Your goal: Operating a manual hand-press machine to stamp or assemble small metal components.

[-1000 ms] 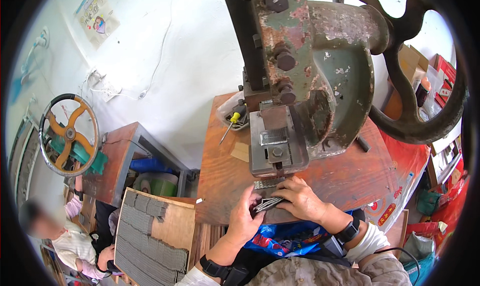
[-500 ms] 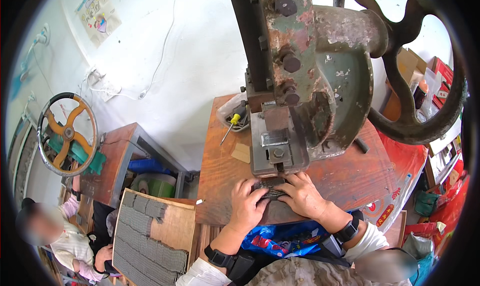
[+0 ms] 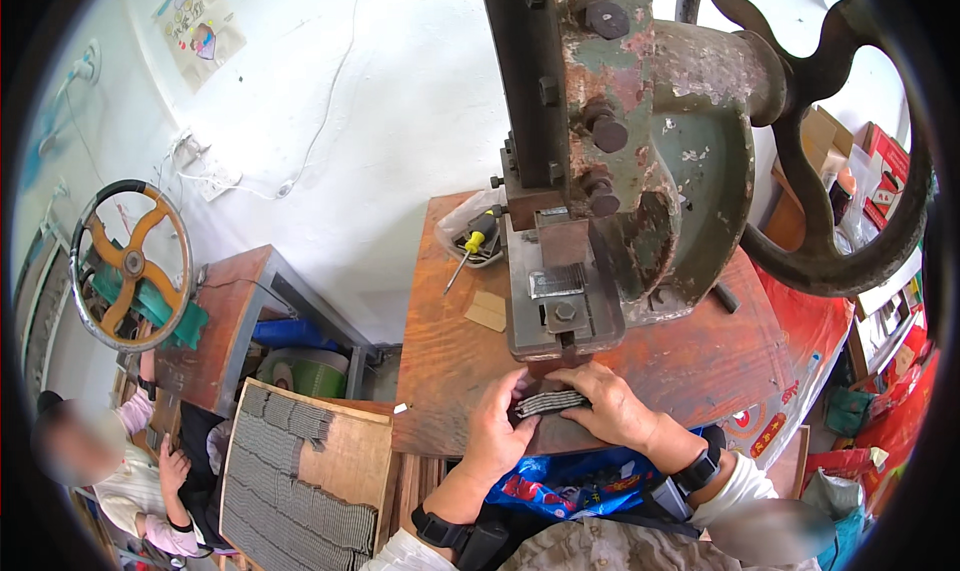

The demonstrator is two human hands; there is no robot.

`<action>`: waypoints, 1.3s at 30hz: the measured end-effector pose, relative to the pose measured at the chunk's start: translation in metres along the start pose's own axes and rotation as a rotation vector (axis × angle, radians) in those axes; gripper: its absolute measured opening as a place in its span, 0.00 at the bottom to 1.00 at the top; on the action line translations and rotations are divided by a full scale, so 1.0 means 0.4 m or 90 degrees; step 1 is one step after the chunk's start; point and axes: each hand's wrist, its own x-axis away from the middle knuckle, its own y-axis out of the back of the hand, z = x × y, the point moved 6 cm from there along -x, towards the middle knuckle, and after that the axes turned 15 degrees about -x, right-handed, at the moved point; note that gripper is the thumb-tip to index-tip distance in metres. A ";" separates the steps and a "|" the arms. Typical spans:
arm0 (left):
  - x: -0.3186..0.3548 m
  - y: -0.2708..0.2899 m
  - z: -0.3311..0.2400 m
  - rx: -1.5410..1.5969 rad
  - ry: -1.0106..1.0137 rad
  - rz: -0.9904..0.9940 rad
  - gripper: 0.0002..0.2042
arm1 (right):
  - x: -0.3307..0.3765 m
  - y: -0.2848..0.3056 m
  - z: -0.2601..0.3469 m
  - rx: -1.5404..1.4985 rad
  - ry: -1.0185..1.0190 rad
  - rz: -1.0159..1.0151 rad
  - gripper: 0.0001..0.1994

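We've got both hands, left hand [image 3: 497, 433] & right hand [image 3: 612, 407], in narrow grip on a ribbed grey metal strip bundle [image 3: 549, 403], at wooden worktop [image 3: 440, 351] edge, under rusty iron press [image 3: 610, 161].

Left hand [image 3: 497, 433] bare; black band with bulky black block strapped at wrist, pale sleeve edge below it. Right hand [image 3: 612, 408] bare; black watch-like band at wrist, white sleeve behind. Mottled beige-brown camouflage garment across near edge. Hands ungloved, no rings discernible.
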 end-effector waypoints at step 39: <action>0.254 0.510 0.369 -0.351 0.406 -0.290 0.10 | -0.038 -0.040 0.071 0.171 0.142 0.015 0.18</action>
